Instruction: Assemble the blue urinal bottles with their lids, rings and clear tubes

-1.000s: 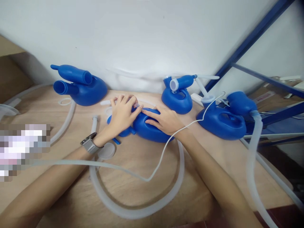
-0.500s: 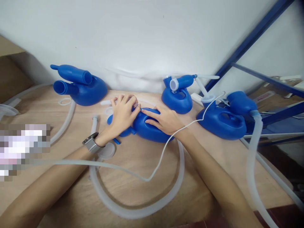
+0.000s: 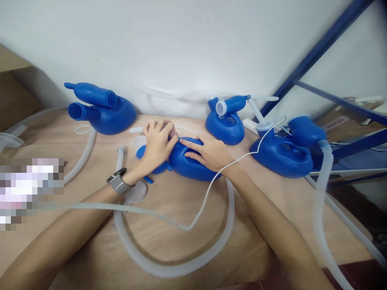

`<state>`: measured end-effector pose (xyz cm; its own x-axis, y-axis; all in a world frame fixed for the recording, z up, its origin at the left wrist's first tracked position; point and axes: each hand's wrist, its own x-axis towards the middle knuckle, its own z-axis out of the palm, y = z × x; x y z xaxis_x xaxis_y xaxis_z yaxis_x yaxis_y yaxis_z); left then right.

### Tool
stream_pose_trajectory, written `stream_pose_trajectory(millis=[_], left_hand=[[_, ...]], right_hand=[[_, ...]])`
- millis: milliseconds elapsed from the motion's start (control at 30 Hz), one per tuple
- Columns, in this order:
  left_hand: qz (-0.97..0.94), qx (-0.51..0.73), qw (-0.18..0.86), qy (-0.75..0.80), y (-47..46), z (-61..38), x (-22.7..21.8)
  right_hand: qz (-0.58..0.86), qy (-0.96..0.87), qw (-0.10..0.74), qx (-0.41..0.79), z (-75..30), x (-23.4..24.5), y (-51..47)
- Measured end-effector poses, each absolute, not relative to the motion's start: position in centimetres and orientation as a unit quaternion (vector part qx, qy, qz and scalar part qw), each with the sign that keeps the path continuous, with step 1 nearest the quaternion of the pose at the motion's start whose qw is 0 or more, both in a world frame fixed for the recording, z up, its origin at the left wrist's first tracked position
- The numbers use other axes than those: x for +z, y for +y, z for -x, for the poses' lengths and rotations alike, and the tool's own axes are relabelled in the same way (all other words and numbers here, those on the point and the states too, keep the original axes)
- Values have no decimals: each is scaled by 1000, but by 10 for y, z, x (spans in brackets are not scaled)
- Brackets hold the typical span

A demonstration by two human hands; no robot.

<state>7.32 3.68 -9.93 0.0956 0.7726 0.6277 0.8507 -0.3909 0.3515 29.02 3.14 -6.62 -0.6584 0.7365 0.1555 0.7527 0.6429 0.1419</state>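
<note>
Head view: blue bottle (image 3: 189,167) lies crosswise under the right hand (image 3: 211,153), loosely spread and resting on it; curled left hand (image 3: 159,141) adjoins its left end, grip indeterminable.

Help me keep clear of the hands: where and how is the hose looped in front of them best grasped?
Probably the near bend of the hose, from the wearer's side: it bows away from left hand and right hand, uncovered, and its round shape should suit an encircling grip.
</note>
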Motion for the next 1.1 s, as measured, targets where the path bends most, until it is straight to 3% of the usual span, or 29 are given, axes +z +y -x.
stream_pose_trajectory(millis=[333, 933, 1100], left_hand=[[742, -393, 41, -542, 38, -72, -98], [829, -320, -5, -458, 43, -42, -83], [803, -330, 10, -496, 40, -53, -88]], right_hand=[[424, -899, 4, -109, -290, -61, 28], [429, -901, 22, -60, -290, -58, 29], [420, -905, 35, -59, -292, -62, 32]])
